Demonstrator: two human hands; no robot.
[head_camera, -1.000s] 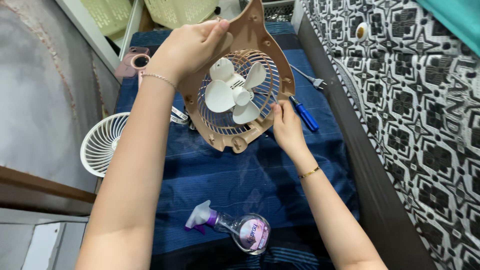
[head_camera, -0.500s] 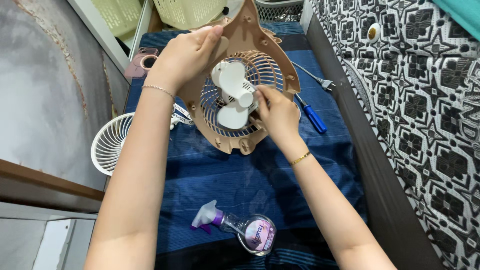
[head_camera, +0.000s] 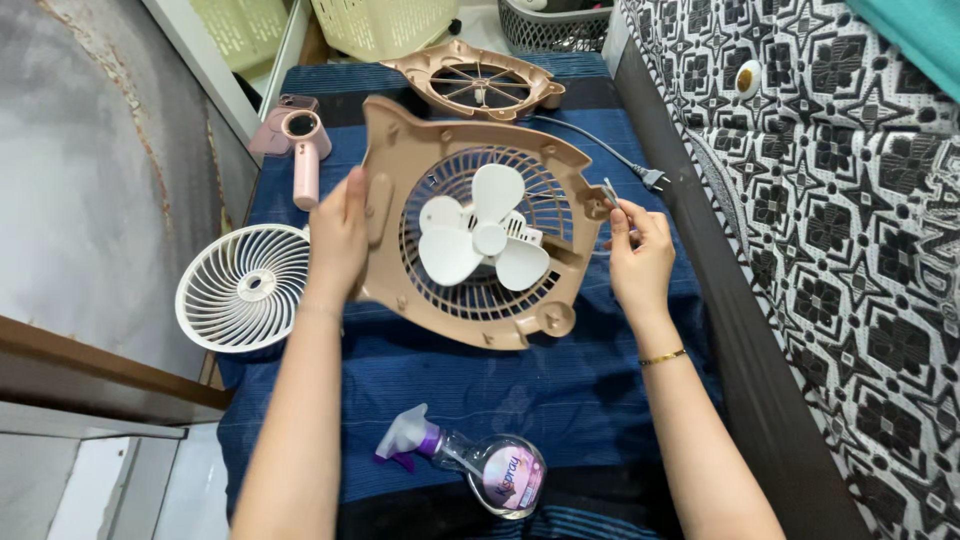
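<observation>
On the far left there is a grey floor. Next to it is the surface (head_camera: 480, 390), covered with a blue striped cloth. A round white fan grille (head_camera: 245, 287) hangs over its left edge. Behind that lies a small pink hand fan (head_camera: 300, 140). Pale yellow baskets (head_camera: 380, 22) stand at the back. A clear spray bottle (head_camera: 480, 462) with a purple top lies near the front of the cloth. On the right is a bed with a black and white patterned cover (head_camera: 830, 200).

A moment ago the tan fan housing (head_camera: 470, 235) was held up high and tipped. Now it is lower and nearly flat over the cloth. Behind it a second tan fan cover (head_camera: 480, 82) now shows, with a grey cord and plug (head_camera: 650, 178) beside it. The blue screwdriver seen before is not in view. The right hand was on the white blades (head_camera: 482, 240) and has since moved off to the right.

The left hand (head_camera: 340, 245) grips the left edge of the housing, thumb on top and fingers curled under. The right hand (head_camera: 635, 250) is just beside the right edge of the housing. Its fingers are pinched tight on a thin metal tool (head_camera: 611, 192) that points up. Both arms reach forward, and the right wrist wears a thin gold bracelet (head_camera: 662, 357).
</observation>
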